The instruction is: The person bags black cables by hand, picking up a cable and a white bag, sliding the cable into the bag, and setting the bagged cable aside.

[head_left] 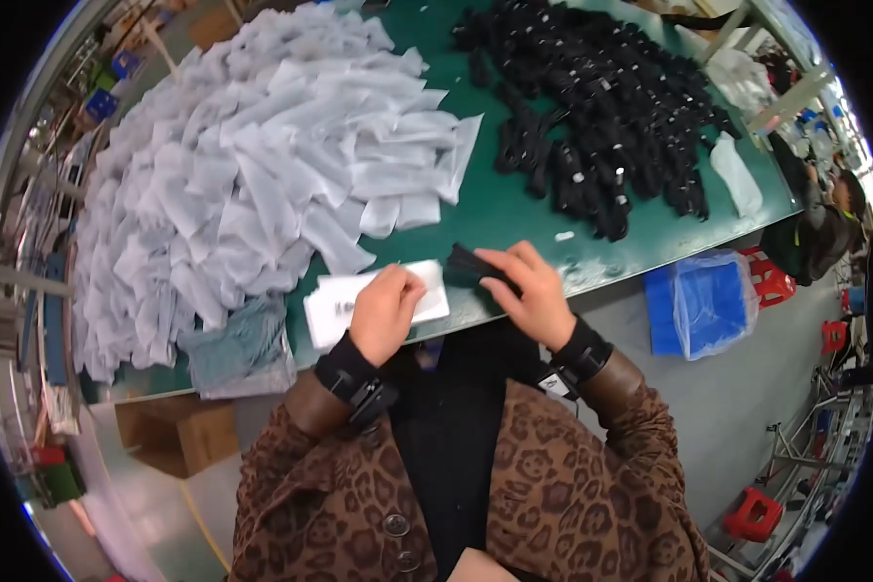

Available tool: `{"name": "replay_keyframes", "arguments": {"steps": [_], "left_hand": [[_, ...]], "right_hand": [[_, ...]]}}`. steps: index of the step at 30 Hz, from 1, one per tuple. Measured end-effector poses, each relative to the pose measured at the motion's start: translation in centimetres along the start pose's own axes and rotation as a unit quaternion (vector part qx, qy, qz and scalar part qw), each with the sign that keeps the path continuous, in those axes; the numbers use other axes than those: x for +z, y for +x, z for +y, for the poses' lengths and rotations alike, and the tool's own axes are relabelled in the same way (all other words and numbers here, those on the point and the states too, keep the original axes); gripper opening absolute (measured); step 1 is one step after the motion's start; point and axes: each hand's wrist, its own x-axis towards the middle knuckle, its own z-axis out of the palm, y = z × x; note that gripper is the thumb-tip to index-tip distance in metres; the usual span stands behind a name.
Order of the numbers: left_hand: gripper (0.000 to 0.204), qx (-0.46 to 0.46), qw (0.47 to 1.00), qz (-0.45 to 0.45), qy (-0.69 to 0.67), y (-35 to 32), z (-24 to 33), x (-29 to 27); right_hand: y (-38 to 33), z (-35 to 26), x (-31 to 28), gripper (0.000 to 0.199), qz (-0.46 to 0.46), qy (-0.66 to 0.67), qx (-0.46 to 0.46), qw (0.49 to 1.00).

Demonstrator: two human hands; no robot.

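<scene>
Observed at the near edge of the green tabletop: the left hand lies curled, fingers drawn together, pressing down on a flat white pouch that rests at that edge directly in front of the person. The right hand is just to the right of the pouch, its fingers and thumb pinching a small black folded item, which it holds against the pouch's right end; whether the item has entered the pouch cannot be told. Behind and left of the pouch, a large heap of white pouches covers most of the left half of the tabletop. Behind and right of the pouch, well apart from it, lies a heap of black items of the same kind as the one held. A folded grey-blue cloth sits just left of the pouch, overhanging the edge. To the right of the pouch, below the tabletop's edge, a blue bin lined with clear plastic stands on the floor. Both wrists carry black straps, and the sleeves are leopard-patterned.
</scene>
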Motion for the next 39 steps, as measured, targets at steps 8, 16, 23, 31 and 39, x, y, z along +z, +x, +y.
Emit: {"name": "replay_keyframes", "arguments": {"steps": [8, 16, 23, 31, 39], "left_hand": [[0.009, -0.097, 0.986, -0.014, -0.136, -0.9, -0.1, -0.4], [0.009, 0.063, 0.998, 0.022, 0.010, -1.0, 1.2, -1.1], [0.013, 0.146, 0.989, 0.016, 0.019, -0.8, 1.5, -1.7], [0.017, 0.178, 0.983, 0.008, 0.044, -0.4, 1.4, -2.0], [0.019, 0.192, 0.981, 0.002, 0.029, 1.7, 2.7, -2.2]], "right_hand": [[-1.7, -0.7, 1.2, 0.042, -0.052, -0.071, -0.062, 0.994], [-1.2, -0.8, 1.1, 0.039, -0.087, -0.109, -0.138, 0.980], [-0.6, -0.6, 0.9, 0.021, -0.204, 0.266, 0.271, 0.902], [-0.7, -0.1, 1.1, 0.021, -0.269, 0.511, 0.446, 0.684], [0.0, -0.9, 0.7, 0.028, -0.151, 0.011, -0.116, 0.982]]}}
